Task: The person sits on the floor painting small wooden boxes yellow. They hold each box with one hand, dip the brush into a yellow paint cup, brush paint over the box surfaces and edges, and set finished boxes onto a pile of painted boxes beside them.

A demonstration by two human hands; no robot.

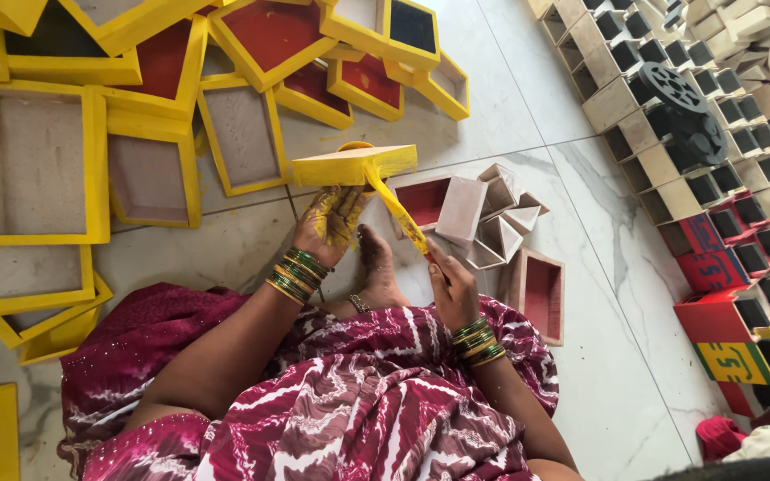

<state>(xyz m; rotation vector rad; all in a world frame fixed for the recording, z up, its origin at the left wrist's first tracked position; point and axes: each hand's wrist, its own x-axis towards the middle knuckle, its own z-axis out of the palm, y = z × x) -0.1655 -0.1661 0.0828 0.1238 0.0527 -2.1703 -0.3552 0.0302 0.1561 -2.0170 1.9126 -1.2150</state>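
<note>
My left hand (330,223), smeared with yellow paint, holds up a small wooden box (349,167) whose outer sides are painted yellow. My right hand (450,283) grips a paintbrush (400,217) with a yellow-stained handle; its bristles rest against the right end of the box. Both wrists wear green and gold bangles. My bare foot (376,267) lies on the floor between the hands, and a magenta patterned garment (331,401) covers my legs.
Several yellow-rimmed boxes (37,160) lie on the marble floor at the upper left. Unpainted and red-lined wooden boxes (492,218) sit just right of my hands. Stacks of compartmented boxes (715,160), some red and yellow, fill the right side.
</note>
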